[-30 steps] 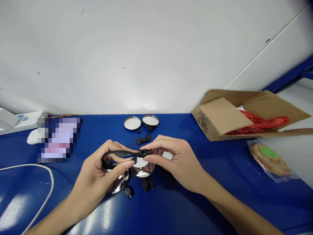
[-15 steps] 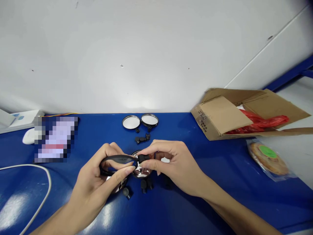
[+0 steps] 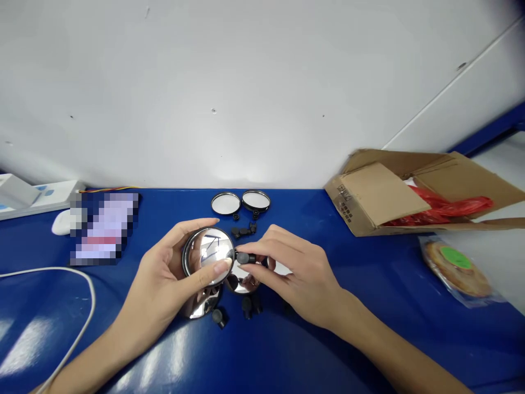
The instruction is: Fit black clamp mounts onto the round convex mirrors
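My left hand point(image 3: 162, 276) is closed round the rim of a small round mirror point(image 3: 210, 249), its glass tilted up toward me and the thumb lying over the lower edge. At the mirror's right side, my right hand point(image 3: 301, 268) pinches a black swivel mount point(image 3: 246, 258) between thumb and fingers. The mount meets the mirror's rim; whether it is fully seated there I cannot tell. Under my hands lie another round mirror point(image 3: 244, 280) and one more mirror point(image 3: 202, 306), both partly covered. Close in front of them are a loose black mount point(image 3: 219, 317) and further black mounts point(image 3: 247, 307).
Against the wall lie a round mirror point(image 3: 225, 204) and a second one point(image 3: 256, 200), with black joint pieces point(image 3: 243, 231) before them. An open carton point(image 3: 369, 200) with a red bag, and a wrapped round item point(image 3: 457, 268), stand right. Left are a blurred phone point(image 3: 104, 230) and white cable point(image 3: 91, 295).
The held mirror has turned from nearly edge-on to facing up at me, its mount turning along. Both hands still hold on. The whole view has shifted slightly.
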The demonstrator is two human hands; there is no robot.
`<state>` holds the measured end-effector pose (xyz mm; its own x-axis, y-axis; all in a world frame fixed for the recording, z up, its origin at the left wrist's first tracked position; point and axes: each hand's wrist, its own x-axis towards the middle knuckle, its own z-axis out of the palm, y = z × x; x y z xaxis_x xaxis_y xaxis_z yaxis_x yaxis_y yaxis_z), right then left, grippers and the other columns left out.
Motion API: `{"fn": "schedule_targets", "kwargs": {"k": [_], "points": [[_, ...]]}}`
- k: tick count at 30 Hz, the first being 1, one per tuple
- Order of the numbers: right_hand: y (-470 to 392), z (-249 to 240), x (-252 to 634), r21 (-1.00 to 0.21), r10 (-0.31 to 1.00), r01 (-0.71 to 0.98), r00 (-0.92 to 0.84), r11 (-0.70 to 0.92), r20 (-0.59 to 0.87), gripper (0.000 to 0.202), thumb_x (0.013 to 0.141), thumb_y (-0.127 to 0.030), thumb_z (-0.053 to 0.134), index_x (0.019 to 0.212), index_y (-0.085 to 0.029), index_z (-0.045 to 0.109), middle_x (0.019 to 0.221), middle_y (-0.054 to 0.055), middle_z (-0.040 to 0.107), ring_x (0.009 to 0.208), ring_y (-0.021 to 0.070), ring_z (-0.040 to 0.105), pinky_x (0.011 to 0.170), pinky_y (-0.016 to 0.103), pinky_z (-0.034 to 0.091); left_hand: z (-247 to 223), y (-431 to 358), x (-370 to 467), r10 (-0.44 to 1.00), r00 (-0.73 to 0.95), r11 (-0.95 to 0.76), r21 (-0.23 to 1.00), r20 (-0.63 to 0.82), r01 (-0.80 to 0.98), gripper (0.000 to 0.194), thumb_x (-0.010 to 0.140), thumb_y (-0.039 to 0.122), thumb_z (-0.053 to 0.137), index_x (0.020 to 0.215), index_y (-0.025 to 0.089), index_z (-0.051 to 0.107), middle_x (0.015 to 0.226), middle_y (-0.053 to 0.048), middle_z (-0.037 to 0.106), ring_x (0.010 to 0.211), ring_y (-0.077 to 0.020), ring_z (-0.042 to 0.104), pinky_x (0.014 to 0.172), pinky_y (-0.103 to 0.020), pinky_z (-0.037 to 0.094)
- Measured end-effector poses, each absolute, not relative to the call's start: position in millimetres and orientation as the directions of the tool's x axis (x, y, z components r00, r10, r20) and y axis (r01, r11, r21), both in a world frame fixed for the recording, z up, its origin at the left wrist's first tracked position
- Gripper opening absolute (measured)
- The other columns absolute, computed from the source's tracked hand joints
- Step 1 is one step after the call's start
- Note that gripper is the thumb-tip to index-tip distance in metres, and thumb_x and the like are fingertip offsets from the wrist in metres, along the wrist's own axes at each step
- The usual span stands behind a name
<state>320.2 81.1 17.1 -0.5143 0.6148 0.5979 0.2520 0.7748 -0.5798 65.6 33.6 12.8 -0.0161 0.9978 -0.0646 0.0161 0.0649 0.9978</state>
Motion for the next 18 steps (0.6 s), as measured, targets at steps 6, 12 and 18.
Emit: {"fn": "schedule_targets", "kwargs": {"k": [6,12,18], "points": [[83.1,16.8,318.1,-0.531,0.577,0.24,-0.46,0.813,0.675,0.017,0.106,-0.012,0.084,0.121,-0.018,0.081,0.087,0.001,0.073,0.079,0.0163,0.065,0.074,0.032,0.057,7.7,36.2,69.4,0.987,-0.003,-0.159,0.984,0.16,0.083,0.083,0.081,0.034,0.109,0.157,0.038,0.075,0.151,-0.008,0.074,0.137,-0.0355,0.077,0.107,-0.044,0.074],[86.8,24.2,329.7,-0.759,0.667,0.071,-0.535,0.647,0.519,0.025,0.097,-0.024,0.097,0.119,-0.02,0.084,0.089,-0.001,0.077,0.071,0.0127,0.065,0.064,0.028,0.056,8.8,39.8,62.4,0.984,0.145,-0.091,0.994,0.1,-0.065,0.082,0.084,0.024,0.108,0.158,0.037,0.075,0.15,-0.008,0.081,0.14,-0.034,0.079,0.116,-0.043,0.07],[92.4,34.8,337.8,-0.866,0.733,-0.024,-0.522,0.499,0.436,0.054,0.076,-0.034,0.114,0.122,-0.028,0.087,0.111,0.004,0.081,0.093,0.019,0.072,0.066,0.028,0.059,11.1,40.9,58.9,0.969,0.229,-0.049,0.981,0.093,-0.19,0.09,0.081,0.016,0.108,0.16,0.037,0.072,0.153,-0.009,0.082,0.131,-0.0324,0.084,0.109,-0.038,0.072]]}}
